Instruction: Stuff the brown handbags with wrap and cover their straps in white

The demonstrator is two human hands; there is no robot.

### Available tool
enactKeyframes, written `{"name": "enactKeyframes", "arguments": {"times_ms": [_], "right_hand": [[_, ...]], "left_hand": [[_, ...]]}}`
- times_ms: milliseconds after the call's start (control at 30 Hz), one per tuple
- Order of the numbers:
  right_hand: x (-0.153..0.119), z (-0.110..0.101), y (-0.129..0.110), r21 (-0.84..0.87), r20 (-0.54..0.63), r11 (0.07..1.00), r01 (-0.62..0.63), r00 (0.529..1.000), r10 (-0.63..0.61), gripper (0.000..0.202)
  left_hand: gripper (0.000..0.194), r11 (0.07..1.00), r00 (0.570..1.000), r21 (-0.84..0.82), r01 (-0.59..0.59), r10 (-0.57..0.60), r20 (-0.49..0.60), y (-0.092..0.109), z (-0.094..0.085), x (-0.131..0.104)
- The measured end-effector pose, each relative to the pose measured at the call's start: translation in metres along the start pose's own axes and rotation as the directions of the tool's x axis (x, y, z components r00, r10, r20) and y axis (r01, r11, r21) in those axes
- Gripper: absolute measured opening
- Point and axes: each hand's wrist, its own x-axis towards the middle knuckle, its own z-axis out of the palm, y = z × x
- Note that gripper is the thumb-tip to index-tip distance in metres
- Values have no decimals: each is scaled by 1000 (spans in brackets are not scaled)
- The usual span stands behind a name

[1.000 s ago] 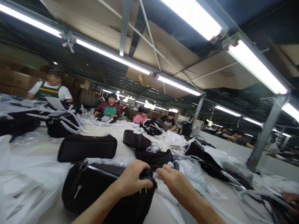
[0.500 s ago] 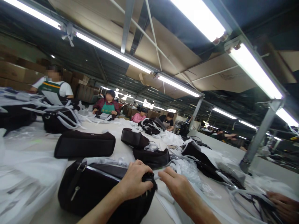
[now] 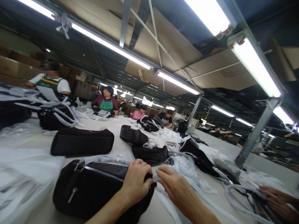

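A black handbag (image 3: 100, 186) with a silver zip pull lies on its side on the table in front of me. My left hand (image 3: 137, 179) is closed on the bag's right end, fingers over the top edge and thumb on the near side. Just right of it, my right hand (image 3: 171, 182) has its fingers pinched together at a pale wrapping strip (image 3: 154, 178) by the bag's end. White wrapping covers the handle (image 3: 105, 160) along the bag's top. My left fingers hide what they press on.
More black bags (image 3: 83, 141) lie beyond on the white table. White sheets (image 3: 25, 183) spread at left; crumpled clear plastic (image 3: 187, 169) is at right. Another person's hand (image 3: 277, 199) holds dark straps at far right. Co-workers stand across the table.
The view has shifted slightly. My left hand stays on the bag's end, and my right fingertips have moved a little closer to it.
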Motion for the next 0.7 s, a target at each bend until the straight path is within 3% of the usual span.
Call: {"name": "enactKeyframes", "arguments": {"times_ms": [333, 700], "right_hand": [[12, 8, -3, -297, 220, 955, 25, 974, 43, 22], [27, 7, -7, -310, 156, 945, 109, 986, -62, 17]], "left_hand": [[16, 1000, 1000, -23, 5, -5, 21, 0, -4, 0], [17, 999, 998, 6, -50, 50, 49, -7, -4, 6]]}}
